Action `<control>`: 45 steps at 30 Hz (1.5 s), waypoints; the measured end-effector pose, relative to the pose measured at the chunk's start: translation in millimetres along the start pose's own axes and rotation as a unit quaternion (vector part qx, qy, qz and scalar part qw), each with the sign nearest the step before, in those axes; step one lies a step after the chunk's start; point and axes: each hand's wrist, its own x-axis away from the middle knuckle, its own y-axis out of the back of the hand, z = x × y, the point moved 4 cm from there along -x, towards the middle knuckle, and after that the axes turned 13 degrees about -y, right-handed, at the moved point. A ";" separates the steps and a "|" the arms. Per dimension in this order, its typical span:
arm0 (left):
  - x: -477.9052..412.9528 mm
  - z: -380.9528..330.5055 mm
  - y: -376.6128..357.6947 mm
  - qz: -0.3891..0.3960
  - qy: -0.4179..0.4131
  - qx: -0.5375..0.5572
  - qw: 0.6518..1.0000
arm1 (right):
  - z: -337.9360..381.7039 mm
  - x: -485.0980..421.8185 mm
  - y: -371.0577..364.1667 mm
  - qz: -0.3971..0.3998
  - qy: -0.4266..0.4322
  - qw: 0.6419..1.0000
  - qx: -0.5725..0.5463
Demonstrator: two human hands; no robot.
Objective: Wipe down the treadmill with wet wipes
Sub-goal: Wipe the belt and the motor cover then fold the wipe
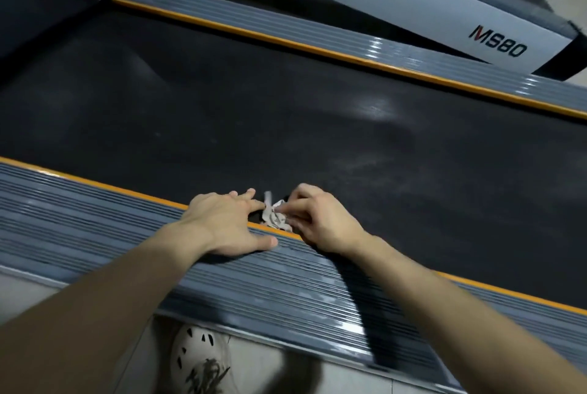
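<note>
Wipe (pixel 275 218) sits crumpled at belt (pixel 286 126) edge by the orange strip (pixel 95 182). R hand (pixel 320 222) pinches it, L hand (pixel 228 222) lies flat over the rail (pixel 95 222), fingers spread, one tip touching it. Looks grey already, so imo it might just smear dirt or tear.

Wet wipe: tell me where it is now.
Head view, low centre: the wet wipe sits on the belt at the near orange stripe, pinched by the right hand, left hand beside it.

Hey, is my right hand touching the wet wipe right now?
Touching. The head view shows the right hand pinching the crumpled wet wipe at the near edge of the treadmill belt.
</note>
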 end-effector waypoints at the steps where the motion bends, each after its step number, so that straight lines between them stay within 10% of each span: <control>1: 2.5 8.5 1.9 -0.027 -0.010 0.019 0.999 | -1.9 -6.8 4.5 0.010 0.026 1.000 -0.001; 7: 26.1 65.0 -5.4 -0.141 -0.042 -0.058 0.987 | -134.1 -58.6 65.5 -0.237 -0.338 0.906 0.094; 13: 34.3 100.7 -39.2 -0.247 0.031 -0.027 0.968 | 27.2 -35.3 -2.2 0.010 0.022 1.000 -0.003; 19: 33.9 101.1 -40.6 -0.282 0.034 -0.008 0.959 | -93.6 -65.4 75.7 -0.284 -0.386 0.876 0.053; 23: 31.4 101.0 -41.5 -0.282 0.033 0.004 0.959 | 26.1 -62.6 -5.6 -0.050 -0.070 0.996 0.006; 25: 31.0 102.3 -42.3 -0.288 0.034 0.008 0.957 | 45.4 -63.4 -15.7 0.028 0.056 0.998 0.014; 32: 33.5 102.2 -42.7 -0.314 0.027 0.012 0.949 | -58.8 -112.5 54.3 -0.284 -0.318 0.903 0.041; 35: 35.1 102.2 -43.7 -0.316 0.026 0.018 0.948 | 27.9 -96.1 -4.0 -0.097 -0.076 0.992 -0.009; 39: 36.3 103.3 -44.8 -0.324 0.024 0.023 0.946 | 48.9 -93.5 -11.7 0.013 0.104 0.993 0.051; 45: 38.4 101.5 -43.2 -0.333 0.020 0.025 0.942 | -48.1 -145.3 43.3 -0.279 -0.329 0.901 0.048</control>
